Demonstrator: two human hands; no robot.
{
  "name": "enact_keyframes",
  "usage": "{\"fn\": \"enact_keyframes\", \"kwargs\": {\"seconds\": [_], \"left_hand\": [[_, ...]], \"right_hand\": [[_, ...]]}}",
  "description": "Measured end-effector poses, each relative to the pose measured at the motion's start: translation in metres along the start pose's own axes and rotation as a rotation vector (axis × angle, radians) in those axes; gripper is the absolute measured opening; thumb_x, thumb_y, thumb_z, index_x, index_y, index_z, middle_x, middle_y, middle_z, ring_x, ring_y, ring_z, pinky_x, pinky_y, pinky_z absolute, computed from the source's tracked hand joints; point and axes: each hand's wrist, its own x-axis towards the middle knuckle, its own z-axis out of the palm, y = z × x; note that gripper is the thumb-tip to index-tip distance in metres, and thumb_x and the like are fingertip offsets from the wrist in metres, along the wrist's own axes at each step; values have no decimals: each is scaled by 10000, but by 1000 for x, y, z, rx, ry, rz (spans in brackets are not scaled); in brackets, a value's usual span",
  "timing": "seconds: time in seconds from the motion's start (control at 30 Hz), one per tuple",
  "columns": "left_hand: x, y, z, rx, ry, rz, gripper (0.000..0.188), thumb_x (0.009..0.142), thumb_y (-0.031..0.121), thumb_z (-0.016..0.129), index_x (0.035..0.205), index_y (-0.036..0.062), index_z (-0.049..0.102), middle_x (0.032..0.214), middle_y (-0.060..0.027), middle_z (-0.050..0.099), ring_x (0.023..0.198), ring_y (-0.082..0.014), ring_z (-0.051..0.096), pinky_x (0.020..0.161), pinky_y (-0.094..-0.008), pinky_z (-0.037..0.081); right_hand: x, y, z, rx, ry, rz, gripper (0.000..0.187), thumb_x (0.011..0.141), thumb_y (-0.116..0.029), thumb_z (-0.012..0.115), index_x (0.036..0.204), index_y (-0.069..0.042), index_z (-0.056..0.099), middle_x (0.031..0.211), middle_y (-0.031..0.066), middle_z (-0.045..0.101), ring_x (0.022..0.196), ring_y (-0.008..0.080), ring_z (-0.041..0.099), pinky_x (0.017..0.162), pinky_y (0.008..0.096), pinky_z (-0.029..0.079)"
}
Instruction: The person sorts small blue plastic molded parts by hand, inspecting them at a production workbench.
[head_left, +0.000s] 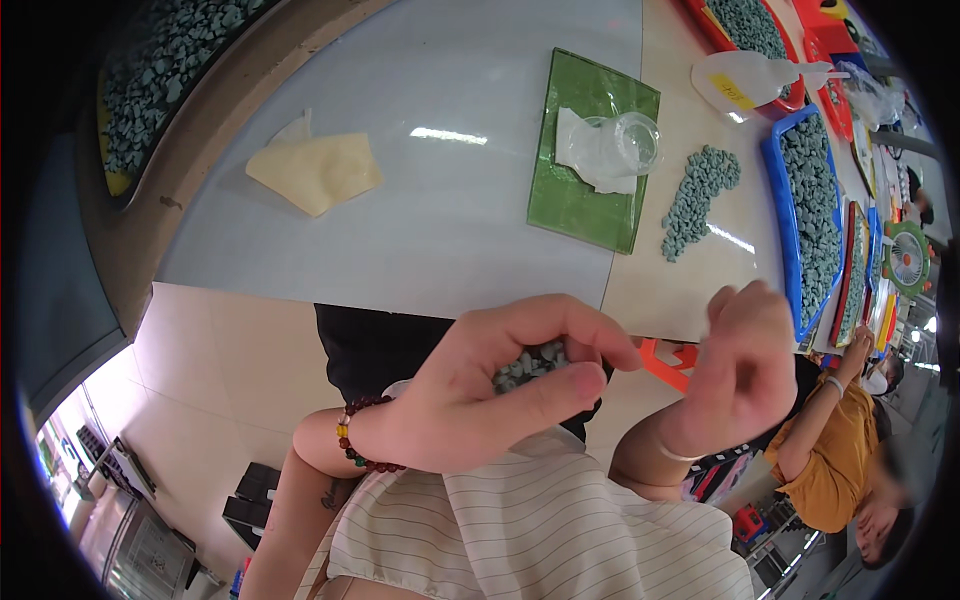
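Cupped above my lap, my left hand [500, 390] curls around several small grey-green pieces [530, 366], which show in the gap between thumb and fingers. My right hand [745, 360] is raised to its right, fingers folded in; anything inside the fingers is hidden. The two hands are apart. Beyond them on the table lies a loose heap of similar pieces [700, 200]. A green glass plate [580, 215] beside the heap carries a clear plastic cup [632, 146] on a crumpled white sheet [578, 140].
A blue tray [783, 215] full of the same pieces borders the heap on the right. A squeeze bottle [735, 82] lies behind it. At left sits a tan cloth [320, 172], with another filled tray [122, 190] farther out. A person in orange [830, 460] works at right.
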Motion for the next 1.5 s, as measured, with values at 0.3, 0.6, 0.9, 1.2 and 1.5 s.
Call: {"fn": "enact_keyframes", "kwargs": {"seconds": [0.3, 0.6, 0.9, 1.2, 1.5], "left_hand": [[-4, 1, -9, 227, 15, 198, 97, 756, 72, 619, 814, -5, 612, 703, -51, 568, 621, -110, 457, 563, -229, 352], [-5, 6, -14, 517, 5, 390, 105, 713, 91, 672, 740, 26, 594, 640, -28, 557, 513, -90, 424, 450, -224, 322], [-7, 5, -15, 406, 17, 337, 135, 723, 95, 671, 773, 24, 567, 651, -30, 529, 536, -86, 429, 456, -216, 317], [-8, 13, -12, -261, 100, -2, 64, 810, 11, 486, 809, 53, 437, 843, -97, 516, 548, -115, 486, 421, -191, 283], [-12, 7, -12, -153, 5, 132, 340, 916, 312, 452, 819, -3, 535, 611, -72, 527, 465, -88, 435, 400, -187, 278]], "right_hand": [[-5, -14, 29, 130, -162, 5, 310, 491, 51, 631, 757, -107, 636, 649, -16, 469, 532, 150, 407, 471, 262, 330], [-1, -21, 32, 68, -149, -63, 153, 701, -150, 692, 681, -44, 583, 643, 49, 540, 541, 148, 458, 465, 252, 306], [14, -16, 21, -27, -261, -265, 319, 416, -65, 668, 728, -5, 644, 627, 62, 574, 543, 155, 518, 468, 259, 367], [59, 1, 27, -597, -199, -303, 190, 612, 140, 632, 772, 43, 595, 703, 95, 583, 630, 182, 538, 563, 235, 417], [69, -4, 34, -748, -285, -379, 167, 610, 71, 664, 747, 0, 601, 681, 84, 546, 605, 213, 510, 547, 273, 408]]}}
